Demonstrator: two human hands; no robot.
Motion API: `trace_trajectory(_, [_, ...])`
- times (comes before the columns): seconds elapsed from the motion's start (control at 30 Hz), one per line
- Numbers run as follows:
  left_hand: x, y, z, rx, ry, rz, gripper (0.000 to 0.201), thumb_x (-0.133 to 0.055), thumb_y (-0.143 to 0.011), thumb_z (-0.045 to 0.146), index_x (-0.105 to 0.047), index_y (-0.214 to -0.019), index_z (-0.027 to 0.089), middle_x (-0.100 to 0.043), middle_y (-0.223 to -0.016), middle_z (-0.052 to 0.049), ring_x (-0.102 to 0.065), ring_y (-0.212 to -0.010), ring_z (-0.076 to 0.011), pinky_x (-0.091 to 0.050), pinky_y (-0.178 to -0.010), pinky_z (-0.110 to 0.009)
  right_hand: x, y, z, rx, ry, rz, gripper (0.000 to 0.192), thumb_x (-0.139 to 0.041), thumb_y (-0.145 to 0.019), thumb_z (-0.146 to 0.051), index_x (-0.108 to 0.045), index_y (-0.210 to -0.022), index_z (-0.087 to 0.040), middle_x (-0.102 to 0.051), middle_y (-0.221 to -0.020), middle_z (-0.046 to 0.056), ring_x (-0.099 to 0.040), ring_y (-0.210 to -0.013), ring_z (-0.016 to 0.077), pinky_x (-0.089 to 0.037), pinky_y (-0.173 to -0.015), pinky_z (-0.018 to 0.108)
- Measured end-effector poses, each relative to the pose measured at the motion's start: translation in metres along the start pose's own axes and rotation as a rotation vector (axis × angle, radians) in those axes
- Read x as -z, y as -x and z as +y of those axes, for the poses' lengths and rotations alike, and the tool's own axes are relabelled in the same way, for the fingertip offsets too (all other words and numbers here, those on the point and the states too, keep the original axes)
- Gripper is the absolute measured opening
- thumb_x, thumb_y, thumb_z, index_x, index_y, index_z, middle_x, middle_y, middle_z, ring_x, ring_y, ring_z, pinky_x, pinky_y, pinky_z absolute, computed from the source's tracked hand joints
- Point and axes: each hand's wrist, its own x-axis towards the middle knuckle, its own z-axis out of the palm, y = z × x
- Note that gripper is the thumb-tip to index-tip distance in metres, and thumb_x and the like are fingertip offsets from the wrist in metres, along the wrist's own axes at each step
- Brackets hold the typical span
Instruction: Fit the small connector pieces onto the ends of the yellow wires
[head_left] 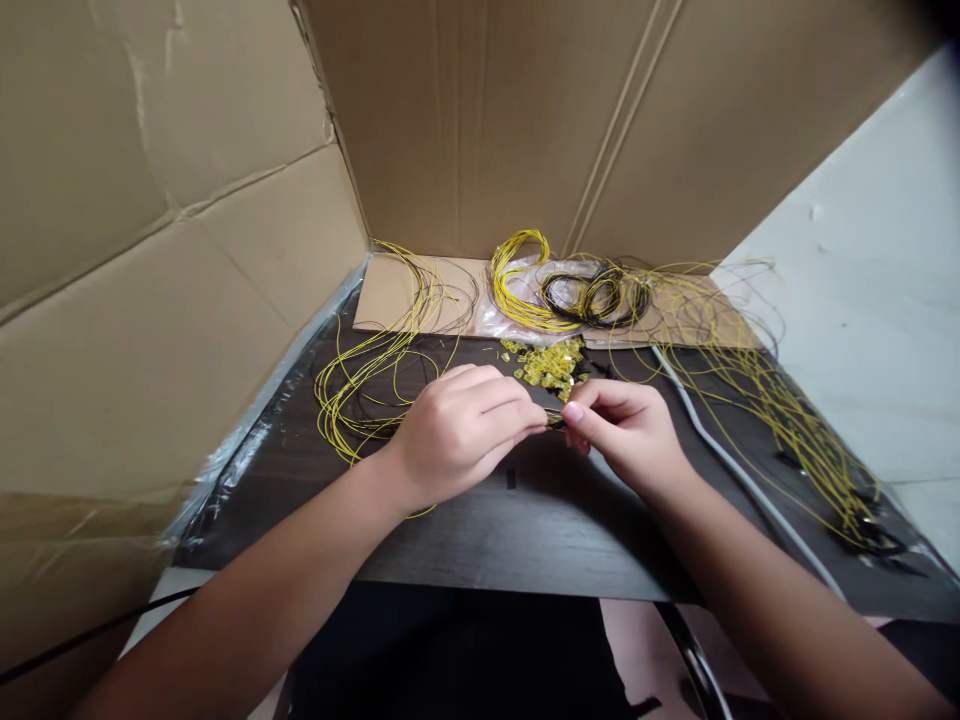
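Observation:
My left hand (469, 430) is closed in a pinch, its fingertips pressed together on thin yellow and black wires (555, 421). My right hand (626, 425) pinches the same short stretch from the other side, thumb against forefinger. The fingertips of both hands are a small gap apart, and most of what they hold is hidden. Just beyond them lies a heap of small clear-yellow plastic pieces (551, 362). Loose yellow wires (341, 400) run in loops on the table behind my left hand.
Against the cardboard wall (480, 120) lie a yellow wire coil (510, 290) and a black wire coil (592, 298) on a plastic bag. A bundle of yellow wires (817, 440) with dark ends spreads at right. A grey cable (720, 455) crosses the dark table (480, 545).

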Motion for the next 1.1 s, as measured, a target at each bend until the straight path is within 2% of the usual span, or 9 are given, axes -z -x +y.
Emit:
trace_trajectory(0.67, [0.000,0.001,-0.001,0.008,-0.009,-0.013,0.010,-0.060,-0.093,0.021,-0.070,-0.094,0.018,-0.071,-0.088,-0.004,-0.057,-0.078,-0.0145,-0.046,-0.076,-0.030,-0.001,-0.002,0.008,-0.109,-0.096,-0.039,0.035,-0.069,-0.086,-0.046,-0.062,-0.067,-0.017,-0.056,-0.050,-0.003,-0.050,-0.045,0.0096,-0.041,-0.048,0.023])
trace_trajectory(0.77, [0.000,0.001,-0.001,0.009,-0.018,-0.012,0.009,-0.061,-0.093,0.022,-0.069,-0.095,0.018,-0.071,-0.089,-0.004,-0.058,-0.079,-0.0146,-0.046,-0.076,-0.030,-0.002,0.000,0.003,-0.064,-0.012,-0.008,0.036,-0.068,-0.087,-0.045,-0.061,-0.065,-0.017,-0.055,-0.050,-0.002,-0.049,-0.046,0.0092,-0.039,-0.048,0.023])
trace_trajectory(1.0, [-0.003,0.001,0.001,0.041,-0.033,-0.001,0.009,-0.062,-0.091,0.022,-0.068,-0.094,0.016,-0.070,-0.087,-0.004,-0.057,-0.077,-0.0148,-0.045,-0.075,-0.030,-0.009,0.006,-0.003,0.201,0.320,0.159,0.026,-0.067,-0.089,-0.032,-0.063,-0.069,-0.017,-0.059,-0.059,0.000,-0.050,-0.053,0.0096,-0.039,-0.054,0.024])
trace_trajectory(1.1, [-0.003,0.002,0.000,0.048,-0.020,0.017,0.008,-0.063,-0.091,0.021,-0.069,-0.094,0.017,-0.071,-0.087,-0.003,-0.059,-0.078,-0.0143,-0.046,-0.076,-0.030,-0.012,0.007,-0.001,0.254,0.390,0.200,0.022,-0.067,-0.089,-0.030,-0.063,-0.071,-0.017,-0.059,-0.061,0.000,-0.050,-0.055,0.0099,-0.039,-0.055,0.024])
